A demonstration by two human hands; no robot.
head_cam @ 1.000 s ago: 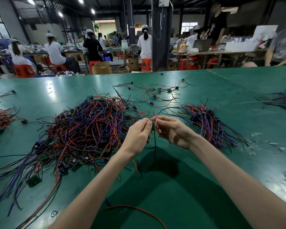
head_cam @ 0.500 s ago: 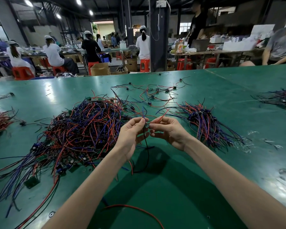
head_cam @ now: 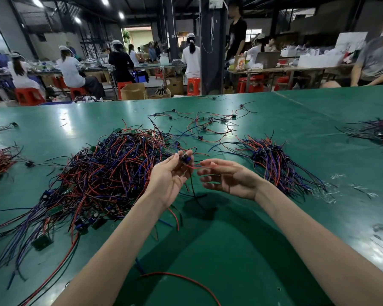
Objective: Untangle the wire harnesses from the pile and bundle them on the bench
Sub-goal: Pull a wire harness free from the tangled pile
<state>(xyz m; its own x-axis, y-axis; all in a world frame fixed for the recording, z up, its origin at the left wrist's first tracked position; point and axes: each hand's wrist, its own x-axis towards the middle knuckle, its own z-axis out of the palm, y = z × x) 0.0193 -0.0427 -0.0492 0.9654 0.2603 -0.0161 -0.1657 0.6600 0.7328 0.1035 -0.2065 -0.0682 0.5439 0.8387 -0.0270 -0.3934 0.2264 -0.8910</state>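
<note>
Step in hand: one harness (head_cam: 186, 159) singled out and lifted, not yet laid with the others.

Left hand (head_cam: 170, 176): raised above the bench (head_cam: 230, 250), thumb and fingertips pinching the harness at its small blue connector end. A black lead (head_cam: 194, 191) hangs from the pinch down past the left palm to the bench. A red lead (head_cam: 196, 167) runs sideways toward the right hand.

Right hand (head_cam: 229, 181): just beside the left, palm turned toward it, fingers spread and loose, grasping nothing I can make out (the red lead ends at or near its forefinger; with the blur I cannot tell whether they touch).

Pile (head_cam: 111, 173): left of and beyond the left hand, red, blue and black leads tangled. The hanging black lead looks free of it, as far as I can judge.

Bundle (head_cam: 274, 164): on the bench to the right of the right hand, leads lying roughly one way, connectors gathered at the far end.

Next move, my reading: the right hand takes both leads and draws them straight, then the harness goes rightward onto the bundle with its connector matched to the others. Keep the dangling lead clear of the strands near the left wrist, or it may hook back in.
</note>
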